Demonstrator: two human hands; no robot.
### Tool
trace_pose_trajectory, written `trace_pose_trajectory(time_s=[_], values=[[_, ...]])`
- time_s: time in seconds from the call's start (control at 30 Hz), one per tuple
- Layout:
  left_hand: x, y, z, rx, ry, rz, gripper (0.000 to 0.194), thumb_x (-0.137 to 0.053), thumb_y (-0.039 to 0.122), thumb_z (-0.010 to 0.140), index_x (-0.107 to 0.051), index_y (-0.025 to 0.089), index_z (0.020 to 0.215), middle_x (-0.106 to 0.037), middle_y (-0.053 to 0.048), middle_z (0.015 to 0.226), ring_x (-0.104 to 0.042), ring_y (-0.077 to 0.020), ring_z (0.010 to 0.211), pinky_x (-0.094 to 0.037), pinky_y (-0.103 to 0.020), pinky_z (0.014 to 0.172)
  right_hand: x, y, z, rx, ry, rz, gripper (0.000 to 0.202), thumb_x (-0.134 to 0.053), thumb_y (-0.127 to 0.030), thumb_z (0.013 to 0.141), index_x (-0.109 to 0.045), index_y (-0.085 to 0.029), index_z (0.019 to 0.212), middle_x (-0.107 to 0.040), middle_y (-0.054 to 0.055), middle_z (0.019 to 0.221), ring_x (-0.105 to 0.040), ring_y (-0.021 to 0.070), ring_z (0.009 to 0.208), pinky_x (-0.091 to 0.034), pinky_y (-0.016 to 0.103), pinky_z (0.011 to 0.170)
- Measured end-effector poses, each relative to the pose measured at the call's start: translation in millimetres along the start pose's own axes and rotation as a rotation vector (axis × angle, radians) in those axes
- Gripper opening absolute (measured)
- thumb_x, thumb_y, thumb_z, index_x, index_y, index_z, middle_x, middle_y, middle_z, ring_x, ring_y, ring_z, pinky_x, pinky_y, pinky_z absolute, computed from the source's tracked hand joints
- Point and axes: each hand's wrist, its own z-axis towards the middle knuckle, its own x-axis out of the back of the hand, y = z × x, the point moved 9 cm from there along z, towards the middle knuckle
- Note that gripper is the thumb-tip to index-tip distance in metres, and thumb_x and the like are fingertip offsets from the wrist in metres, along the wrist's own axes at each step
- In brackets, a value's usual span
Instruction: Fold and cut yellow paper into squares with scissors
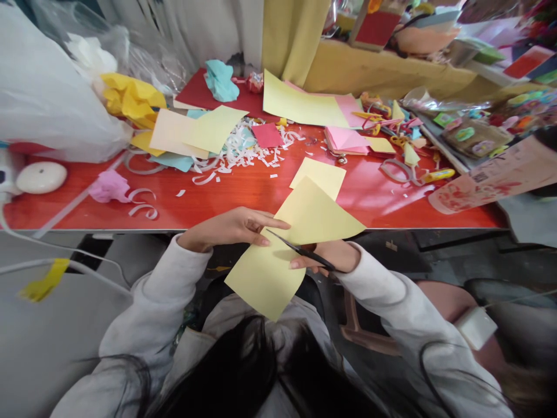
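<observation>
My left hand [243,225] pinches the left edge of a pale yellow sheet of paper [265,280] between thumb and fingers. My right hand [324,256] grips a pair of black-handled scissors [302,251], partly hidden under the paper. The scissor blades lie across the sheet, pointing left toward my left thumb. A cut divides the paper there: the upper part [319,215] rises over the table edge, while the lower part hangs toward my lap. Just beyond it, a smaller pale yellow piece [324,177] rests on the red table [226,200].
White paper shreds [237,148] and coloured sheets [198,130] lie at the back. A white plastic bag [56,87] stands left, near a pink crumpled paper [109,186]. At right are a pink patterned cup [487,174] and a tray of small crafts [474,136].
</observation>
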Motion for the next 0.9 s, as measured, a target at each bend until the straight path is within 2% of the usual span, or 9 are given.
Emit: trace_pose_trajectory(time_s=[0.2,0.47,0.7,0.9], values=[[0.6,-2.5,0.7,0.013,0.007,0.010,0.046,-0.066,0.026,0.077,-0.057,0.026,0.122,-0.060,-0.004,0.123,-0.061,-0.0144,0.089,-0.046,-0.021,0.073,0.1,-0.3,1.1,0.001,0.003,-0.046,0.040,-0.071,-0.051,0.060,-0.052,-0.016,0.057,-0.041,-0.008,0.032,-0.037,0.0054,0.025,-0.027,0.017,0.024],[0.4,1.9,1.2,-0.007,0.006,0.002,0.045,-0.066,0.024,0.075,-0.060,0.025,0.119,-0.057,-0.006,0.127,-0.059,-0.0192,0.102,-0.047,-0.023,0.076,-3.0,0.6,4.0,0.012,-0.024,-0.080,0.048,-0.067,-0.058,0.062,-0.049,-0.016,0.050,-0.044,-0.006,0.035,-0.039,0.0051,0.025,-0.029,0.017,0.026],[2.3,4.2,1.2,-0.012,0.028,0.042,0.044,-0.068,0.024,0.074,-0.061,0.027,0.117,-0.060,-0.006,0.124,-0.063,-0.0175,0.090,-0.047,-0.025,0.073,-1.1,-2.4,4.1,0.054,0.010,-0.048,0.046,-0.070,-0.055,0.062,-0.048,-0.018,0.047,-0.042,-0.006,0.034,-0.036,0.0051,0.025,-0.027,0.018,0.024],[0.3,6.2,1.2,-0.010,0.004,0.088,0.048,-0.066,0.026,0.075,-0.057,0.024,0.122,-0.059,-0.006,0.125,-0.062,-0.0188,0.092,-0.046,-0.025,0.074,-4.0,-3.6,6.5,0.053,-0.022,-0.069,0.048,-0.069,-0.054,0.063,-0.047,-0.017,0.045,-0.042,-0.006,0.033,-0.037,0.0052,0.025,-0.029,0.018,0.026]])
